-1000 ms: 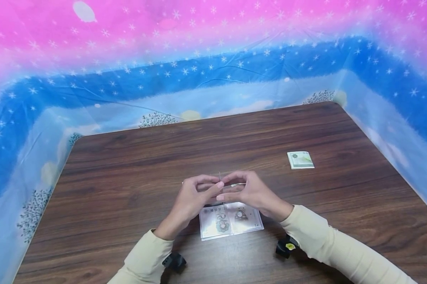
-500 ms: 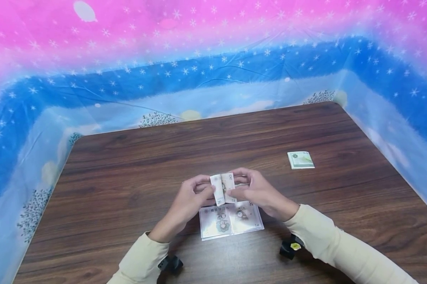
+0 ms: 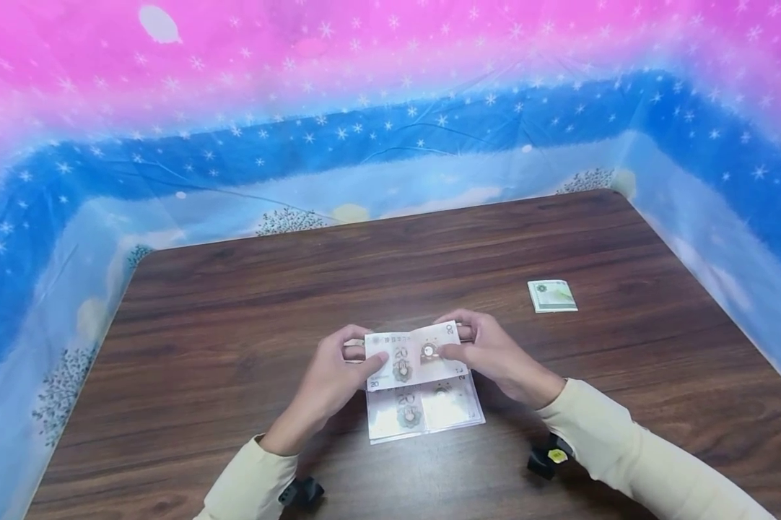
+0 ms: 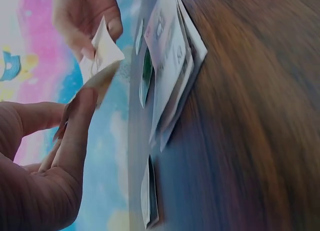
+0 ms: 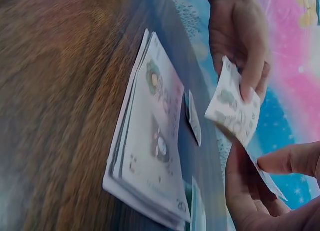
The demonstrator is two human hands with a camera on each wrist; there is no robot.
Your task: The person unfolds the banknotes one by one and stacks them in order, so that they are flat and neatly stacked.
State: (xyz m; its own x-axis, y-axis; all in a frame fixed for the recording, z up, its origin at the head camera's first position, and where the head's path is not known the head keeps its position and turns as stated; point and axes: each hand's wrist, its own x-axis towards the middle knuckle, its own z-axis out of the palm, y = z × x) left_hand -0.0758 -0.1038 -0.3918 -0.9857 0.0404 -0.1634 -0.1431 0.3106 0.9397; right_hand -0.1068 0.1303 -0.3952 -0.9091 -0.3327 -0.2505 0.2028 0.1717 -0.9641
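Observation:
My left hand [image 3: 340, 372] pinches the left end of a 20 banknote [image 3: 400, 361], thumb on its face and fingers behind. My right hand [image 3: 488, 354] pinches the other end in the same way. The note is spread between both hands above the table, with a crease down its middle that shows as a bend in the right wrist view. Below and nearer to me lies a stack of similar banknotes [image 3: 397, 420], partly covered by the held note in the head view. Several layered edges of the stack [image 5: 150, 126] show from the right wrist.
A folded green banknote [image 3: 552, 296] lies on the wooden table [image 3: 286, 282], to the right beyond my hands. Another small folded note [image 4: 149, 193] stands behind my left hand. A pink and blue snowflake cloth [image 3: 364, 123] hangs around the table's far and side edges.
The banknote was edge-on between my fingertips, then showed half folded, and is now opened out flat. My hands have moved apart, left hand leftward and right hand rightward.

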